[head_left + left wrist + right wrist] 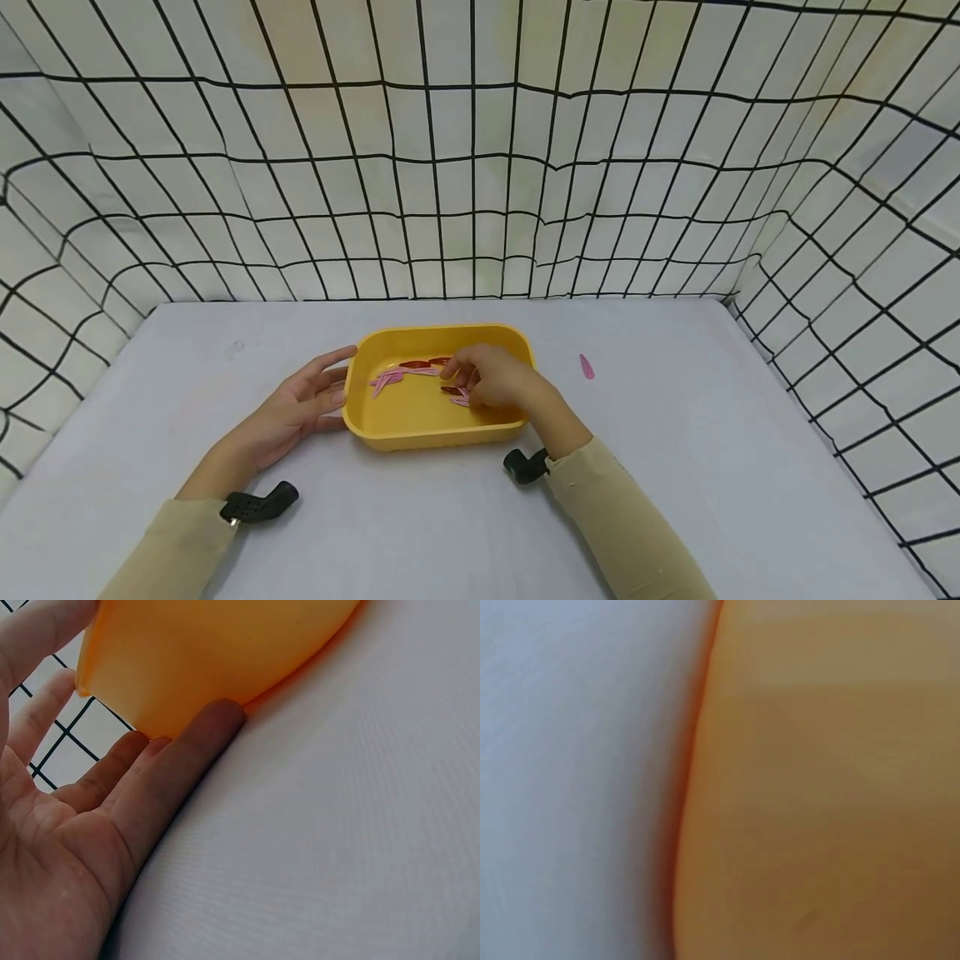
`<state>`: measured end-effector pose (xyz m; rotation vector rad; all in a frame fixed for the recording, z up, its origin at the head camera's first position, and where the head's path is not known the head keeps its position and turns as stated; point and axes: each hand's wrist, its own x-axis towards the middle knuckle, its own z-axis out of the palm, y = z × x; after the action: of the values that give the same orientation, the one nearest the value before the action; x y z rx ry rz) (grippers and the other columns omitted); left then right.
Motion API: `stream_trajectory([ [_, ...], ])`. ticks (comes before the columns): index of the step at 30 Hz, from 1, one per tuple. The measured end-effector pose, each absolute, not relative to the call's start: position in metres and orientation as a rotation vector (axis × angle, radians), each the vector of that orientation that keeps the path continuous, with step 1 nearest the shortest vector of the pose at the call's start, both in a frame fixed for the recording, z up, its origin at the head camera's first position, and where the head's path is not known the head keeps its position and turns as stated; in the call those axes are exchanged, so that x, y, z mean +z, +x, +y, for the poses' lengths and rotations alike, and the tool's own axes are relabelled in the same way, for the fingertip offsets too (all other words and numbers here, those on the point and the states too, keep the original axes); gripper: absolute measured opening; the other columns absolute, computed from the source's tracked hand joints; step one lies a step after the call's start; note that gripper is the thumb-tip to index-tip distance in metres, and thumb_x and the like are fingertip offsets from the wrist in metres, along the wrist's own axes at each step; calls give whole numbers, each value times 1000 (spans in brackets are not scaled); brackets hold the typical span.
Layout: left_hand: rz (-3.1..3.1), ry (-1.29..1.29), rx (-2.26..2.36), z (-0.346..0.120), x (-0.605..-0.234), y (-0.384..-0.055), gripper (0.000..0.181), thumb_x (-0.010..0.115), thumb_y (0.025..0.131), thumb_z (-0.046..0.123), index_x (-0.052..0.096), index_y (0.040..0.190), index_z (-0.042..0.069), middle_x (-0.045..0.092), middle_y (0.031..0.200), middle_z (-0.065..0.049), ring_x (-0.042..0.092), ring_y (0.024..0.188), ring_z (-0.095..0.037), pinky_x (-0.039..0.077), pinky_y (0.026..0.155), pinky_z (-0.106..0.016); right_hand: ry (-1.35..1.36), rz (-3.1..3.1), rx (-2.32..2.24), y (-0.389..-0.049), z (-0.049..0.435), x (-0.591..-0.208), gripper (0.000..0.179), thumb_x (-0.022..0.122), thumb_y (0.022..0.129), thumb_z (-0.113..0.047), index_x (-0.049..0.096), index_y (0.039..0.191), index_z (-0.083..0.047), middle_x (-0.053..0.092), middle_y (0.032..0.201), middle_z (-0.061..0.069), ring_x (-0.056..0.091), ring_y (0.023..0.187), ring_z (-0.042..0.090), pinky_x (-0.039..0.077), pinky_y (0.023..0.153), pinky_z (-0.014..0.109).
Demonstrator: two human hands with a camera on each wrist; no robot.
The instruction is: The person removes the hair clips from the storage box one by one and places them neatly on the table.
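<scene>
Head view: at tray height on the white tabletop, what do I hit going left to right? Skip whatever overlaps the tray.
Left hand → yellow tray → lone pink clip.

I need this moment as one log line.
left hand touching yellow tray | right hand inside tray, near hair clips, hold unclear | pink clip on table, right of tray

Hair clips [415, 364] in tray [438, 437] on table [750, 500], single clip [587, 367] to the right, wire grid [473, 157] behind
</scene>
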<state>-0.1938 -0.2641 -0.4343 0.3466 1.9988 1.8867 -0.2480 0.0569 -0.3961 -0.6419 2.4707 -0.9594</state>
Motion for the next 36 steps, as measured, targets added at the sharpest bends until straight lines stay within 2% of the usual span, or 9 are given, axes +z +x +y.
stream_trajectory([
  [14, 1978, 360, 1898, -264, -431, -194, 61, 52, 104, 13, 25, 158, 24, 23, 160, -23, 60, 122, -16, 57, 93, -40, -643, 2413, -995, -247, 59, -396, 40, 68, 82, 7, 71, 113, -19, 64, 104, -1, 57, 95, 19, 54, 72, 26],
  [23, 1994, 348, 1890, -265, -432, -194, 61, 52, 104, 14, 26, 158, 24, 24, 159, -22, 60, 121, -16, 57, 92, -40, -655, 2260, -1202, -251, 61, -394, 46, 72, 83, 4, 71, 123, -18, 67, 104, 1, 60, 87, 21, 54, 71, 27],
  [26, 1996, 356, 1892, -265, -433, -195, 61, 53, 104, 13, 26, 158, 24, 24, 159, -22, 60, 121, -16, 57, 92, -41, -618, 2159, -1311, -250, 62, -391, 47, 70, 84, 3, 68, 128, -15, 69, 109, 5, 64, 83, 23, 57, 73, 29],
  [30, 1992, 351, 1894, -266, -434, -195, 61, 53, 104, 13, 26, 158, 24, 24, 159, -22, 60, 121, -16, 57, 92, -41, -549, 2023, -1460, -247, 64, -385, 52, 64, 87, 4, 62, 136, -12, 66, 117, 18, 66, 81, 32, 60, 78, 42],
  [33, 1992, 346, 1892, -266, -436, -195, 61, 53, 104, 13, 26, 158, 24, 24, 159, -21, 60, 121, -16, 57, 92, -41, -549, 2021, -1512, -246, 66, -380, 53, 64, 88, 3, 59, 139, -11, 64, 121, 23, 67, 88, 31, 59, 83, 41],
  [36, 1993, 348, 1893, -266, -437, -195, 61, 53, 104, 13, 26, 158, 24, 25, 159, -21, 59, 121, -17, 57, 92, -42, -553, 2077, -1531, -247, 68, -376, 51, 67, 90, -1, 58, 139, -12, 65, 121, 22, 66, 95, 27, 58, 86, 35],
])
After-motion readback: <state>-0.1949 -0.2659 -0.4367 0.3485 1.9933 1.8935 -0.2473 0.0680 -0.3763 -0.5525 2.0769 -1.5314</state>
